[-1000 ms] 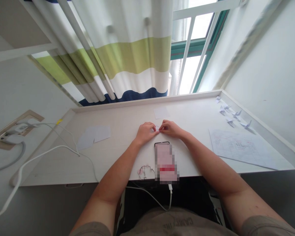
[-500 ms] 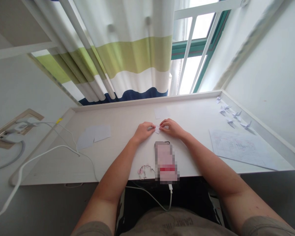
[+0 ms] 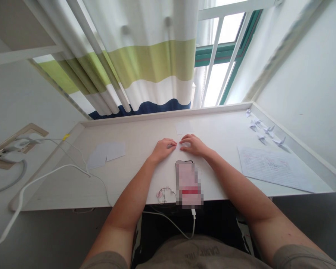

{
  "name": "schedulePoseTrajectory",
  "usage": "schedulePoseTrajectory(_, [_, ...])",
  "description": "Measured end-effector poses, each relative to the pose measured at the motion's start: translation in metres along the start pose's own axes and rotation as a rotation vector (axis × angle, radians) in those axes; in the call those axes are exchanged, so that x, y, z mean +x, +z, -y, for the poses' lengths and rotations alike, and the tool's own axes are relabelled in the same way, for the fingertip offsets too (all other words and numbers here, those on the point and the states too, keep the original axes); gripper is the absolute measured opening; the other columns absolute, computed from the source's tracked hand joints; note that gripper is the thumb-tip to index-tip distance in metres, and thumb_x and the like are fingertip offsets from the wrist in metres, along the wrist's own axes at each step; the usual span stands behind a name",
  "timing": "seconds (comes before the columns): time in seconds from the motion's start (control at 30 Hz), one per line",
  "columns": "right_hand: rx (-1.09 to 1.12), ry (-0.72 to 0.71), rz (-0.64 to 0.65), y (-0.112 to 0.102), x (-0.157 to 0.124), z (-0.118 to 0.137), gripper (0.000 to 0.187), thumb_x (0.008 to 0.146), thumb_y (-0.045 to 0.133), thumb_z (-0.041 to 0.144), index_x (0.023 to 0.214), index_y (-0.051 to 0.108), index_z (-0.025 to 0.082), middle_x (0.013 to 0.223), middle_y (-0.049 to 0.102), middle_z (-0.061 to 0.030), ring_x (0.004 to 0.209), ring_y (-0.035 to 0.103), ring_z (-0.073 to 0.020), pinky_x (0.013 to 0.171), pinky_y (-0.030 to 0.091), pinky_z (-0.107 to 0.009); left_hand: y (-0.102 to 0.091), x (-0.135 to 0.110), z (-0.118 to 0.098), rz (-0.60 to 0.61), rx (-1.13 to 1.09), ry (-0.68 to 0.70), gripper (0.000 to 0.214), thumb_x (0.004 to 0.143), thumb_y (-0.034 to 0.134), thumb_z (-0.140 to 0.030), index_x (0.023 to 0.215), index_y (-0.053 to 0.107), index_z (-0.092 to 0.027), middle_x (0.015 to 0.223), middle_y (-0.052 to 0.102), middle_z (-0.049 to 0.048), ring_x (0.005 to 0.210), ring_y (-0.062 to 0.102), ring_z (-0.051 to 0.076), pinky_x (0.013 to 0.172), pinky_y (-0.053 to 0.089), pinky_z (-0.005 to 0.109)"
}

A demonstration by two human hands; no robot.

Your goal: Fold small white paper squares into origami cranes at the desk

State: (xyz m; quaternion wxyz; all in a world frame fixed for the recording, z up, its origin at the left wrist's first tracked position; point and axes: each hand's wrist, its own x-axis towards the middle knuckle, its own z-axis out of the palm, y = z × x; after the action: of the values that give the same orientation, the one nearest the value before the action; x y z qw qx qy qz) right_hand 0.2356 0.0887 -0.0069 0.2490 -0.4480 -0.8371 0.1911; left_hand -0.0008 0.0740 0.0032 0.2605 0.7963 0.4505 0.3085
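My left hand (image 3: 162, 148) and my right hand (image 3: 193, 144) rest side by side on the white desk (image 3: 134, 168), fingertips almost meeting. Between them lies a small white paper piece (image 3: 179, 145), pressed down under the curled fingers of both hands. A phone (image 3: 187, 183) with a charging cable lies just nearer to me than the hands. A small blank paper square (image 3: 183, 128) sits just beyond the hands.
Two white sheets (image 3: 106, 154) lie at the left. Several folded paper cranes (image 3: 264, 131) line the right rim, above a written sheet (image 3: 271, 168). A small bracelet (image 3: 164, 194) sits by the front edge. White cables (image 3: 53, 175) trail off the left side. Curtain and window stand behind.
Both hands have lowered and flattened the small paper onto the desk; earlier they held it pinched slightly above the surface.
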Motion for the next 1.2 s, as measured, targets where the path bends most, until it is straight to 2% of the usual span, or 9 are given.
schedulePoseTrajectory(0.1, [-0.032,-0.007,0.033,-0.004,-0.001,0.001,0.025,0.09,0.079,0.039,0.114,0.083,0.031,0.128,0.074,-0.0088,0.12,0.064,-0.0341,0.107,0.051,-0.056,-0.002,0.0,0.0,0.024,0.06,-0.008,0.019,0.092,0.071,-0.023,0.106,0.082,-0.025,0.121,0.079,0.0043,0.121,0.069,0.022,0.116,0.05,0.039])
schedulePoseTrajectory(0.2, [-0.087,0.01,0.076,-0.008,-0.004,0.005,0.029,0.093,0.076,0.043,0.119,0.082,0.033,0.137,0.071,-0.0087,0.13,0.059,-0.0374,0.111,0.048,-0.059,-0.007,0.0,-0.002,0.072,0.206,-0.033,0.025,0.095,0.07,-0.03,0.117,0.082,-0.028,0.132,0.075,0.0044,0.131,0.061,0.026,0.12,0.045,0.045])
schedulePoseTrajectory(0.3, [-0.128,0.026,0.118,-0.009,-0.006,0.01,0.036,0.097,0.07,0.044,0.133,0.076,0.037,0.148,0.064,-0.0084,0.14,0.052,-0.0392,0.116,0.044,-0.062,-0.011,-0.001,-0.005,0.116,0.329,-0.08,0.032,0.097,0.067,-0.04,0.127,0.079,-0.034,0.145,0.067,0.0033,0.14,0.052,0.03,0.122,0.04,0.051])
schedulePoseTrajectory(0.4, [-0.156,0.062,0.172,-0.009,-0.006,0.013,0.044,0.101,0.064,0.043,0.145,0.066,0.042,0.157,0.055,-0.0071,0.147,0.046,-0.0392,0.12,0.039,-0.063,-0.015,-0.002,-0.007,0.141,0.361,-0.124,0.037,0.098,0.066,-0.047,0.132,0.076,-0.038,0.153,0.061,0.0022,0.142,0.047,0.032,0.123,0.037,0.053])
schedulePoseTrajectory(0.5, [-0.159,0.065,0.202,-0.009,-0.004,0.012,0.045,0.101,0.063,0.044,0.146,0.065,0.042,0.158,0.053,-0.0072,0.15,0.042,-0.0399,0.121,0.038,-0.065,-0.017,-0.002,-0.008,0.15,0.355,-0.147,0.037,0.097,0.067,-0.049,0.132,0.076,-0.04,0.154,0.06,0.001,0.142,0.046,0.031,0.124,0.035,0.053])
schedulePoseTrajectory(0.7, [-0.05,-0.013,0.152,-0.015,-0.008,0.001,0.043,0.097,0.071,0.047,0.14,0.071,0.039,0.153,0.059,-0.0072,0.145,0.048,-0.0363,0.122,0.037,-0.062,-0.017,-0.002,-0.006,0.143,0.313,-0.179,0.035,0.096,0.068,-0.052,0.127,0.078,-0.041,0.153,0.061,-0.0008,0.144,0.044,0.031,0.126,0.033,0.051])
schedulePoseTrajectory(0.87, [0.055,-0.108,0.105,-0.018,-0.009,-0.001,0.024,0.09,0.081,0.041,0.113,0.083,0.035,0.143,0.068,-0.0068,0.136,0.055,-0.0332,0.118,0.043,-0.057,-0.015,-0.002,-0.003,0.132,0.295,-0.179,0.034,0.095,0.069,-0.053,0.125,0.079,-0.041,0.152,0.062,-0.0007,0.142,0.045,0.032,0.126,0.033,0.052])
schedulePoseTrajectory(1.0, [0.088,-0.13,0.071,-0.014,-0.007,0.004,0.008,0.093,0.077,0.034,0.095,0.084,0.031,0.123,0.076,-0.0061,0.119,0.064,-0.0282,0.11,0.048,-0.052,-0.014,-0.002,-0.003,0.122,0.272,-0.181,0.033,0.093,0.071,-0.05,0.123,0.08,-0.041,0.151,0.062,0.0002,0.142,0.045,0.034,0.126,0.032,0.055])
schedulePoseTrajectory(1.2, [0.116,-0.133,0.015,-0.006,-0.003,0.006,0.017,0.098,0.065,0.027,0.088,0.078,0.024,0.104,0.077,-0.0075,0.104,0.067,-0.0252,0.1,0.053,-0.045,-0.016,-0.002,-0.003,0.145,0.278,-0.169,0.032,0.095,0.068,-0.047,0.124,0.08,-0.042,0.153,0.061,-0.0007,0.144,0.044,0.033,0.126,0.031,0.055])
